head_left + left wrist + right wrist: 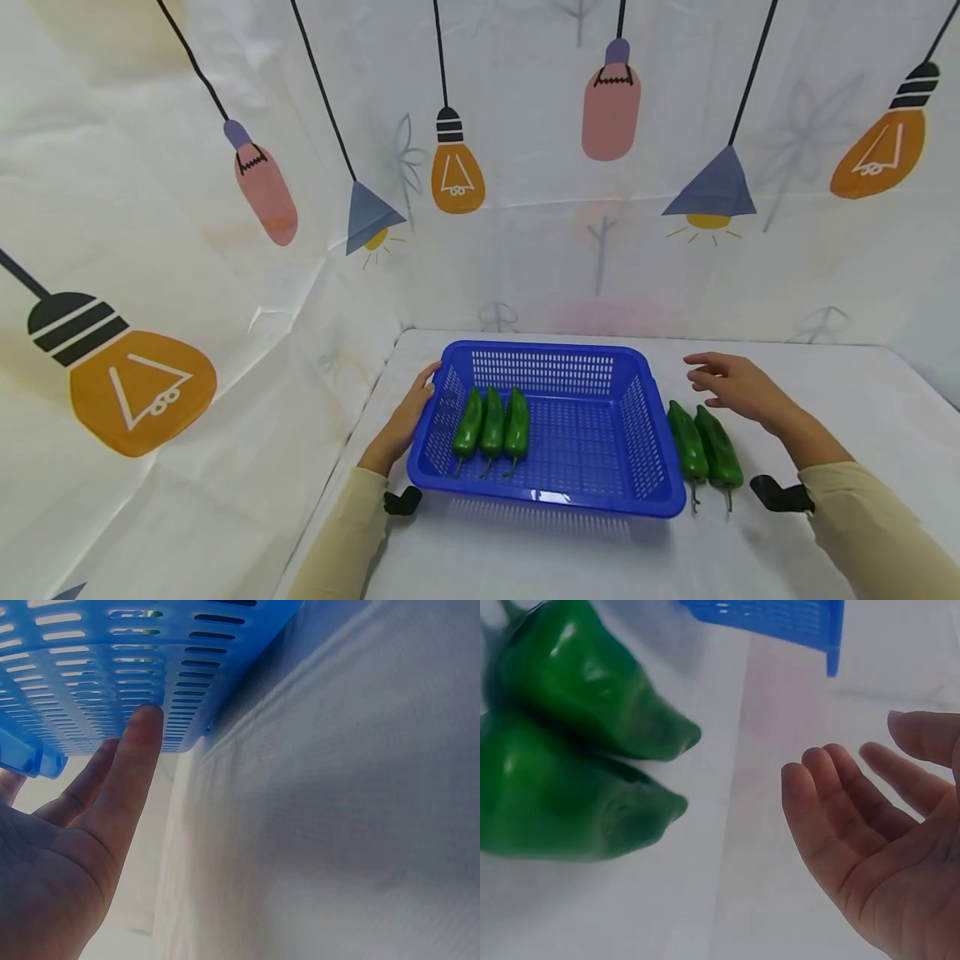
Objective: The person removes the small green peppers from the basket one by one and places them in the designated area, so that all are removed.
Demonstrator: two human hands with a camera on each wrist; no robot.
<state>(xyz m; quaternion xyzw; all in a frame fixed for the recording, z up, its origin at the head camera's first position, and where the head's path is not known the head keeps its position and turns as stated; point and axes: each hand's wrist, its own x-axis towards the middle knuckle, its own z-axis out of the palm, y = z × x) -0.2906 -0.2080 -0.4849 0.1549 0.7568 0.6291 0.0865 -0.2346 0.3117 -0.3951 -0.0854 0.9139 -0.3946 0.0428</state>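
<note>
A blue plastic basket (551,497) with slotted walls stands on the table. Three green peppers (491,423) lie side by side in its left part, stems toward the near side. My left hand (405,417) is at the basket's left side; in the left wrist view its extended fingers (135,761) touch the slotted outer wall. Two more green peppers (705,446) lie on the table just right of the basket. Above and beyond their tips hovers my right hand (738,387), holding nothing. Its fingers (840,802) are loosely bent, apart from the peppers in the right wrist view.
The white-covered table (525,558) meets a printed cloth wall (525,275) at the back. Another sheet with lamp drawings (247,358) hangs along the left edge. Dark wrist-worn devices (782,494) sit below both hands.
</note>
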